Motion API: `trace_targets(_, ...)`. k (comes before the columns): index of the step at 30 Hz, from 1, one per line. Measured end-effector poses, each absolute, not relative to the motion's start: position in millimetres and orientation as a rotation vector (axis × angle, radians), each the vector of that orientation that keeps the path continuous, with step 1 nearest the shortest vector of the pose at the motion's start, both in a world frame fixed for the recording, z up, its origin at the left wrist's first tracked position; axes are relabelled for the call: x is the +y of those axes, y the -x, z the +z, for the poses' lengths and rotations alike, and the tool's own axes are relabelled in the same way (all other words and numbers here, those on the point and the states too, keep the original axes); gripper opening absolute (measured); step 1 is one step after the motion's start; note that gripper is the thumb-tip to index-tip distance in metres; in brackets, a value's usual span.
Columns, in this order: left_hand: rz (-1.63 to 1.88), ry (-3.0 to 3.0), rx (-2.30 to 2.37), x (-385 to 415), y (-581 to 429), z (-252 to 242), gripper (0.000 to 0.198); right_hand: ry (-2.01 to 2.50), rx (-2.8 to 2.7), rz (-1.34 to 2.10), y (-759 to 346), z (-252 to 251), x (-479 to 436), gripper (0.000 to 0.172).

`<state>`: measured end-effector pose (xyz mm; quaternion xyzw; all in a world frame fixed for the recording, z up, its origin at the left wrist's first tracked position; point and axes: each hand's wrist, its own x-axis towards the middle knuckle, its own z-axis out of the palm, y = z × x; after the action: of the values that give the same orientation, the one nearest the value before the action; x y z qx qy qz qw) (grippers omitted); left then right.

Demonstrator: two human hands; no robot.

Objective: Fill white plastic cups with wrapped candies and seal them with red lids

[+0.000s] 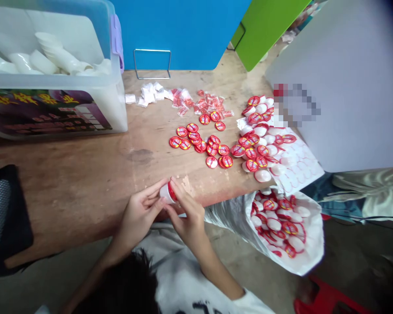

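My left hand (140,213) and my right hand (187,214) meet at the near edge of the wooden table (85,183). Together they pinch a small white cup with a red lid (169,192). The left fingers hold the cup's white body. The right fingers are closed over the red lid end. Just beyond the hands, several loose round red lids (203,146) lie scattered on the table. Dark hair and a white shirt show below my arms.
A clear plastic bin (116,100) with stacked white cups stands back left. Small white packets (150,93) and red packets (209,104) lie at the back. A pile of lidded cups (258,139) sits right, above an open white bag (308,257) holding more. A black mesh chair (3,213) is left.
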<state>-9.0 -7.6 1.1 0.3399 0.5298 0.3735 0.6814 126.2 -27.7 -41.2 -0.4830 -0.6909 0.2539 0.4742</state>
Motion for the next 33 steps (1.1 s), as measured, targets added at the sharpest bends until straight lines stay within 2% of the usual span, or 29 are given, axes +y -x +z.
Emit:
trace_targets(8,0.946,-0.585,1.259,-10.5,-8.0,2.2,0.064,1.202,-1.677,0.596,-125.6,-36.4,-30.7,0.064)
trace_targets(14,0.945,-0.536,1.272,-9.5,-12.3,5.4,0.063,1.191,-1.598,0.699,-129.4,-36.4,-31.5,0.059)
trace_targets(25,0.988,-0.548,1.242,-15.7,-13.2,0.1,0.053,1.094,-1.588,0.743,-137.4,-24.8,-29.2,0.055)
trace_targets(33,1.043,-0.875,1.301,-20.2,-15.5,6.8,0.045,1.147,-1.568,0.735,-133.7,-17.3,-37.4,0.06)
